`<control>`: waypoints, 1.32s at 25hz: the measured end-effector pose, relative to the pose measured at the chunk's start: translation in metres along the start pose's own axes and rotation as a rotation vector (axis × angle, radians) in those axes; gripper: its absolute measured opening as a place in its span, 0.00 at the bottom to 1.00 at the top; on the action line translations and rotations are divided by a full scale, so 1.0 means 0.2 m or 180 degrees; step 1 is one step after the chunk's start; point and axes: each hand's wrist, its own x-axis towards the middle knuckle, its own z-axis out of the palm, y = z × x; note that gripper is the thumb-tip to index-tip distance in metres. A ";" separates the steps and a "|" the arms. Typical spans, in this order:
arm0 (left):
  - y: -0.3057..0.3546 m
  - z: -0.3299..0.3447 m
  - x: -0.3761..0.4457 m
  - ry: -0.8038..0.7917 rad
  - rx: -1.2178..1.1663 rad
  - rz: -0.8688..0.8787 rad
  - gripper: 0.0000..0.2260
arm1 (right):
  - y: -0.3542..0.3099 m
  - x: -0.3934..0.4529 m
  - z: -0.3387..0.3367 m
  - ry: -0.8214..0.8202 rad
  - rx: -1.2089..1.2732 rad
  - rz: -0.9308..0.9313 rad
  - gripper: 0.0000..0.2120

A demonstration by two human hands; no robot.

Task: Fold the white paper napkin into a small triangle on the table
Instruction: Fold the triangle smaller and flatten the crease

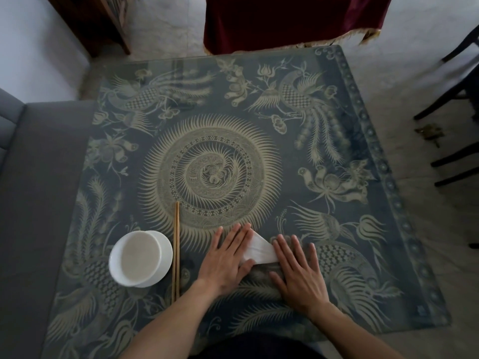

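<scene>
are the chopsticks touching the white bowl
Apart. The head view shows a thin strip of dark tablecloth between the chopsticks and the bowl's right rim.

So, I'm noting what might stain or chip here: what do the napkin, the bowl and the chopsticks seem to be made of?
The napkin looks like thin white paper, matte, holding sharp creases under both flat hands. The bowl seems glazed white ceramic, given its smooth, slightly shiny thick rim; hard plastic can't be excluded. The chopsticks appear to be light wood or bamboo, tan and unglossy.
</scene>
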 end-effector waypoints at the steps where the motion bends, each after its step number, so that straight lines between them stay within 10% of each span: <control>1: 0.00 0.00 0.00 0.0002 -0.0008 0.0003 0.30 | 0.04 -0.04 0.00 -0.0003 -0.0033 0.0065 0.34; 33: -0.02 0.06 -0.43 -0.0024 0.0065 -0.0566 0.28 | -0.14 0.24 -0.01 -0.0193 -0.0051 -0.0839 0.34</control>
